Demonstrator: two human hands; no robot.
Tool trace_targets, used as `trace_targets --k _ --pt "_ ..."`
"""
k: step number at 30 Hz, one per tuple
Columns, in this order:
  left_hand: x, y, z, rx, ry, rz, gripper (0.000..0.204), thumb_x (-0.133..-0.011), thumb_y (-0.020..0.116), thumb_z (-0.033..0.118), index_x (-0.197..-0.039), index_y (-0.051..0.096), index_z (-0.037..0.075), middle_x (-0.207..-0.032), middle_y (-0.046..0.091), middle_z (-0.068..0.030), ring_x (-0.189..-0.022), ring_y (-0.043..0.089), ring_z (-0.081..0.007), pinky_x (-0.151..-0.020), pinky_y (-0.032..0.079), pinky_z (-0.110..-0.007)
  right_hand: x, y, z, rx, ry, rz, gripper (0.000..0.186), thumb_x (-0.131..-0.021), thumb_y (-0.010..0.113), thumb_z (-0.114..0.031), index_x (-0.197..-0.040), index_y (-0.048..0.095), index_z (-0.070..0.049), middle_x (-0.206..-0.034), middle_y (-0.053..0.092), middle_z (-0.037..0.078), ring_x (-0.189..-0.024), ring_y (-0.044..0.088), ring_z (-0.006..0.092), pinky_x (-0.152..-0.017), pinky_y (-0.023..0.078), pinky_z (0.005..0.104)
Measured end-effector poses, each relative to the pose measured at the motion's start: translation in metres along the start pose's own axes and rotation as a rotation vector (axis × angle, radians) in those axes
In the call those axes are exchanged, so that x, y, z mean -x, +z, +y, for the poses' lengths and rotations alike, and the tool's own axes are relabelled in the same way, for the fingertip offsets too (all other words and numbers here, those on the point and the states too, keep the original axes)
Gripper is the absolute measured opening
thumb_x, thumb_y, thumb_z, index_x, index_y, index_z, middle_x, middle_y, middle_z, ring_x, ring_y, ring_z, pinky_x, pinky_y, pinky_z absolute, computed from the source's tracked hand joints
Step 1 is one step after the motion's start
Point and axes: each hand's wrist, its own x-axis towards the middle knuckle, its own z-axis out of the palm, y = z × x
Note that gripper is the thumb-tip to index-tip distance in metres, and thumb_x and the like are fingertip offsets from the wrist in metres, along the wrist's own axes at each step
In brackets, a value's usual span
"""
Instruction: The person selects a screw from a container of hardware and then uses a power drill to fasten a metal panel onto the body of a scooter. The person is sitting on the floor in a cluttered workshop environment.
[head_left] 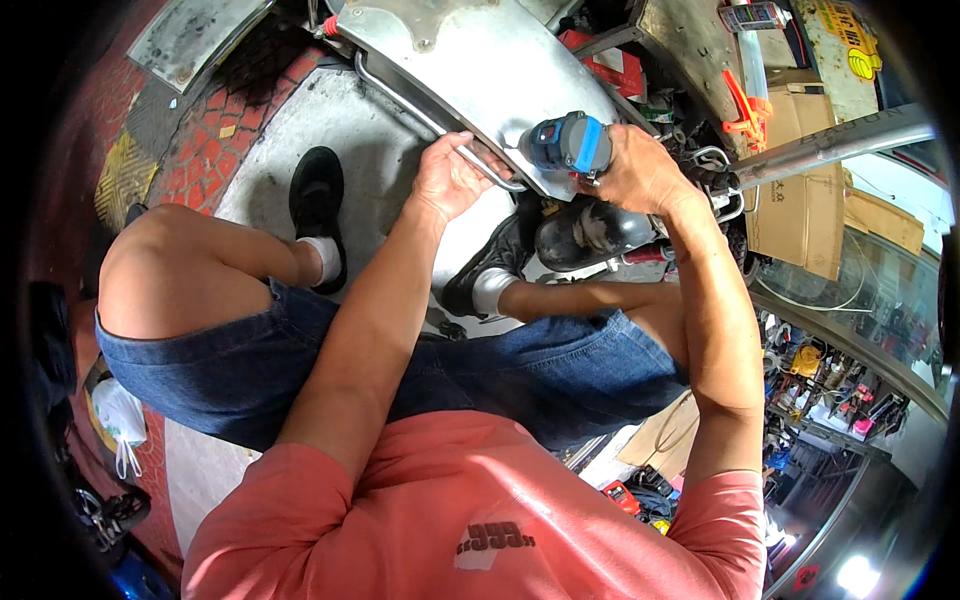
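Observation:
My right hand [648, 172] is wrapped around a blue and black power tool [565, 145]. The tool's front end points left, against or just over the lower part of a large grey metal panel [470, 60]; its tip is hidden. A bent metal tube [400, 98] runs along the panel's left edge. My left hand [455, 175] grips the lower end of this tube and the panel's edge, its thumb on top and its fingers partly hidden beneath.
Black shoes [318, 205] stand on the pale floor below the panel. At right are a cardboard box [800, 185], a thick metal pipe [840, 145], an orange spray trigger [745, 110] and a spray can [755, 17]. Another metal plate [195, 40] is at upper left.

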Motion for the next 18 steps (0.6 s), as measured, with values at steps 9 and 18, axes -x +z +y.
trace_targets --k 9,18 --pt "0.0026 0.0073 0.0018 -0.049 0.016 -0.003 0.040 -0.094 0.055 0.030 -0.112 0.061 -0.005 -0.106 0.069 -0.0256 -0.101 0.066 -0.0403 -0.099 0.050 -0.056 0.0009 0.0022 0.0029 -0.001 -0.001 -0.020 0.039 -0.075 0.086 -0.029 -0.095 0.071 0.000 -0.086 0.071 0.025 -0.089 0.069 0.0434 -0.080 0.055 0.0448" --pt "0.0032 0.0075 0.0019 -0.001 0.022 0.026 0.033 -0.093 0.057 0.027 -0.107 0.056 -0.002 -0.105 0.065 -0.0300 -0.100 0.064 -0.0447 -0.101 0.048 -0.057 -0.0030 0.0062 0.0084 0.005 -0.010 0.021 0.038 -0.073 0.085 -0.027 -0.094 0.071 0.001 -0.087 0.071 0.025 -0.090 0.069 0.0429 -0.081 0.055 0.0448"
